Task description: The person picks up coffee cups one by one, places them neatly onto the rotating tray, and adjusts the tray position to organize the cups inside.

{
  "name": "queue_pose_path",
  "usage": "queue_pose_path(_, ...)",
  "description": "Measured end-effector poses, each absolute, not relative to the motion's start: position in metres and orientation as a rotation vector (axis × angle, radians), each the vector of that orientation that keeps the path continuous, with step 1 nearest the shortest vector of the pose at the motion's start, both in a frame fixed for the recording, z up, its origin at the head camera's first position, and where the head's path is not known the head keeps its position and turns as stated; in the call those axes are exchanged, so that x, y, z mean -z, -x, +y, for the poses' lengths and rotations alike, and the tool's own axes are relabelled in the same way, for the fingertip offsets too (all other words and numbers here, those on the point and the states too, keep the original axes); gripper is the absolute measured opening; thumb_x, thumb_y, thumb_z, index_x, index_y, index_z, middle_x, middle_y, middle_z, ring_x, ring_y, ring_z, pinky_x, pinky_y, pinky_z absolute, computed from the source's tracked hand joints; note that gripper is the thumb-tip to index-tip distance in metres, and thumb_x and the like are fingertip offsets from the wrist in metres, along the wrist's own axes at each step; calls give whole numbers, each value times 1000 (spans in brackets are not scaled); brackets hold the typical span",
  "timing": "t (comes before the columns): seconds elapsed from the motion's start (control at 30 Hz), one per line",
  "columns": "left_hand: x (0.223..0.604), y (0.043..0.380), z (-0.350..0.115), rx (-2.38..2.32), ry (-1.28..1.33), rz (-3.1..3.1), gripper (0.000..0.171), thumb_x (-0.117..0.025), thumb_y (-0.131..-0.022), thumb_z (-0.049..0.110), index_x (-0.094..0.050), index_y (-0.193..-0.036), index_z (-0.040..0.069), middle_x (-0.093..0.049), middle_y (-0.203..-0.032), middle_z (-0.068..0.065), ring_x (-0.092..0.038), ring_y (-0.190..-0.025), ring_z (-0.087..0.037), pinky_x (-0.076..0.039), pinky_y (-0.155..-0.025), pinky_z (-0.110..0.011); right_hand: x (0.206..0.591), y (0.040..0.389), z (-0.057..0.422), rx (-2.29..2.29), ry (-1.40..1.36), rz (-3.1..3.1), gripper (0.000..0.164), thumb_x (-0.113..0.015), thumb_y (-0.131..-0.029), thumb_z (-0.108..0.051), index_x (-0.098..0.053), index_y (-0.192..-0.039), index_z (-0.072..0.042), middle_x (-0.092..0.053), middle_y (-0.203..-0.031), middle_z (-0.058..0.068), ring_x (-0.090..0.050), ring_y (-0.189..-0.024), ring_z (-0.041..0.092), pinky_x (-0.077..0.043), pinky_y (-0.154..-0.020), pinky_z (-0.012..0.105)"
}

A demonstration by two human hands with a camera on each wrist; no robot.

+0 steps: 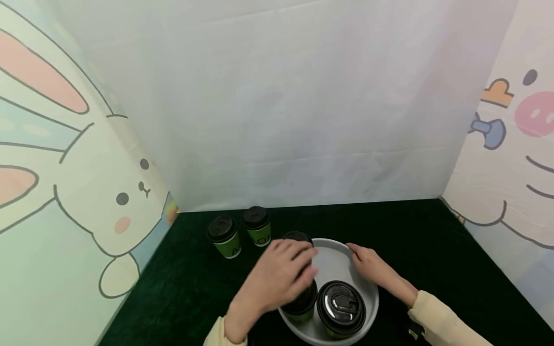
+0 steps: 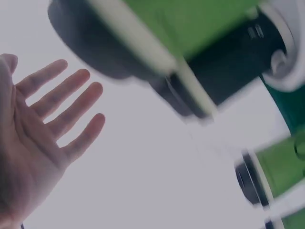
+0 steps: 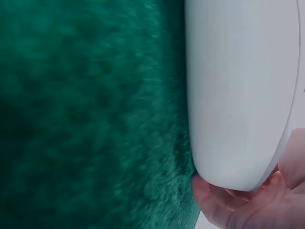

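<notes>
My left hand [image 1: 279, 276] hovers over the left side of a round grey tray [image 1: 333, 262]. Its fingers are straight and spread in the left wrist view, with nothing between them. Below it, partly hidden by the hand, is a green paper coffee cup [image 1: 300, 307] with a black lid. Another black-lidded cup [image 1: 297, 235] shows behind the fingers at the tray's far left. On the tray's near right stands a cup with a shiny black lid [image 1: 342, 305]. My right hand [image 1: 374, 266] grips the tray's right rim, fingers curled at its underside in the right wrist view.
Two more green cups with black lids, one nearer [image 1: 225, 238] and one farther [image 1: 257, 226], stand left of the tray on the dark green cloth [image 1: 173, 288]. A white sheet [image 1: 303, 120] hangs behind, with cartoon-printed panels at both sides.
</notes>
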State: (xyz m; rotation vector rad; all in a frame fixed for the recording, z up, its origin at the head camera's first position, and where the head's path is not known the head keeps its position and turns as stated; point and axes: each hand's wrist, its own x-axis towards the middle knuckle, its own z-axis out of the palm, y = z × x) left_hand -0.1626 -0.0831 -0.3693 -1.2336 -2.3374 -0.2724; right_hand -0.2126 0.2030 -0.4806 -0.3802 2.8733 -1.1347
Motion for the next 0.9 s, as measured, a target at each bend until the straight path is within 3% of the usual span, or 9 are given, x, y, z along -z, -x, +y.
queue_pose_path(0.1,367,177,-103,322,1101,-2295,37,-42,-108,36,-68,-128,17,-66,-126,0,-61,-117,-17,-48,-98,-42,481,204,207,1135,352,2863,43,-43,-105,-5,-43,-144,14,-61,-120,32,-48,-56,15,-45,-53,31)
queue_pose_path(0.2,368,193,-125,362,982,-2276,33,-47,-107,32,-70,-124,15,-68,-122,-1,-63,-112,-19,-51,-94,-44,481,195,211,1127,332,2877,43,-44,-104,-5,-44,-143,14,-61,-124,32,-63,-72,19,-51,-59,30)
queue_pose_path(0.27,371,205,-140,380,908,-2277,30,-51,-105,29,-71,-122,14,-69,-119,-3,-65,-108,-22,-52,-90,-45,482,189,214,1114,327,2894,42,-45,-104,-5,-46,-141,15,-59,-131,32,-68,-93,25,-55,-67,32)
queue_pose_path(0.33,377,217,-154,383,834,-2288,27,-55,-104,26,-71,-120,12,-69,-116,-5,-65,-105,-24,-53,-85,-46,482,183,216,1096,316,2903,42,-45,-104,-6,-46,-141,15,-57,-133,31,-66,-109,30,-57,-76,35)
queue_pose_path(0.43,389,233,-172,379,727,-2323,23,-61,-100,20,-72,-117,8,-69,-114,-9,-64,-102,-29,-52,-82,-50,481,174,218,1080,290,2887,44,-44,-105,-8,-43,-143,15,-53,-139,32,-61,-121,36,-57,-85,40)
queue_pose_path(0.63,422,249,-200,374,531,-2474,24,-65,-98,20,-71,-117,6,-62,-128,-16,-55,-116,-38,-43,-92,-60,480,159,220,1068,246,2842,48,-47,-105,-11,-41,-145,15,-50,-142,32,-57,-126,39,-56,-89,43)
queue_pose_path(0.9,442,258,-214,373,445,-2475,35,-69,-95,26,-66,-123,5,-52,-139,-23,-45,-124,-44,-34,-94,-65,480,143,222,1021,272,2926,46,-52,-103,-11,-46,-142,13,-59,-134,27,-67,-107,23,-56,-72,28)
